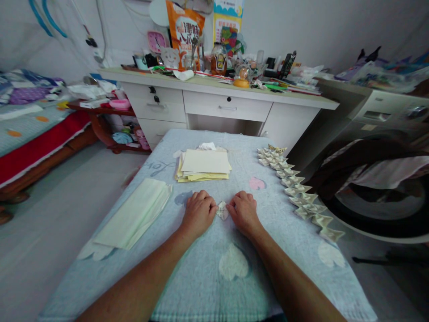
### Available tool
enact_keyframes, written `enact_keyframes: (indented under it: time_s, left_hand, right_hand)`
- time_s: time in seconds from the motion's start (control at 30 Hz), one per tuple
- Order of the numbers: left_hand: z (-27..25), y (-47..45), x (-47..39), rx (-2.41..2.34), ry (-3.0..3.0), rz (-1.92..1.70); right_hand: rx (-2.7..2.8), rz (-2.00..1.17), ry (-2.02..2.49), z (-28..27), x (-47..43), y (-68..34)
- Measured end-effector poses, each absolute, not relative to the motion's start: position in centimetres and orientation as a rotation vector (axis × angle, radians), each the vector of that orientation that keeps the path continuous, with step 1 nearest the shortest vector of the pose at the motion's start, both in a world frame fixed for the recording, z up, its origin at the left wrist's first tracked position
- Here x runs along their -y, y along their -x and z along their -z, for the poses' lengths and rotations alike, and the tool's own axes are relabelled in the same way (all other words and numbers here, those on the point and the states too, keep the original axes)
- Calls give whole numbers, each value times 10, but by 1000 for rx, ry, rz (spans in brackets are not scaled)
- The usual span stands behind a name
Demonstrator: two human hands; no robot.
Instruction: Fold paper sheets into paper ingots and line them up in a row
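Note:
A small folded piece of paper (222,210), roughly diamond-shaped, lies on the cloth-covered table (201,277) between my hands. My left hand (200,211) has its fingers curled, with thumb and forefinger at the paper's left edge. On the opposite edge, the curled fingers of my right hand (244,212) pinch the paper. Beyond them rests a stack of cream and yellow paper sheets (206,162). To the left is a pile of long pale green paper sheets (136,214). A slanting row of folded paper boats (296,190) runs along the table's right side.
A white desk (228,107) crowded with a jar (219,59), an orange bag (185,33) and small items stands behind the table. On the right is a washing machine (378,116) with cloth hanging from its door opening. A bed (43,129) stands at left.

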State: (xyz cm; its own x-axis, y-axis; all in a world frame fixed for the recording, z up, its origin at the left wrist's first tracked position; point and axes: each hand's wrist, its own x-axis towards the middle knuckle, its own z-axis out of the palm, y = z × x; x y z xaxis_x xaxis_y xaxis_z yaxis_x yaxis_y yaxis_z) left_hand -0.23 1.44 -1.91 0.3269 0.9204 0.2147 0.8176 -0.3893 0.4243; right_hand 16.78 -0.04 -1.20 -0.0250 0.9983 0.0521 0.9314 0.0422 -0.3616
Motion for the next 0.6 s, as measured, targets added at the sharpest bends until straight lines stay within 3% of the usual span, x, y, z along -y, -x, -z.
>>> enact_keyframes:
  time_s: [0.33, 0.6]
  left_hand:
    - [17, 9, -17, -1407, -2232, -849]
    - [18, 3, -9, -1306, -2357, -747]
  right_hand:
    - [2044, -322, 1978, 11, 0, -167]
    - [2042, -301, 1966, 11, 1, -167]
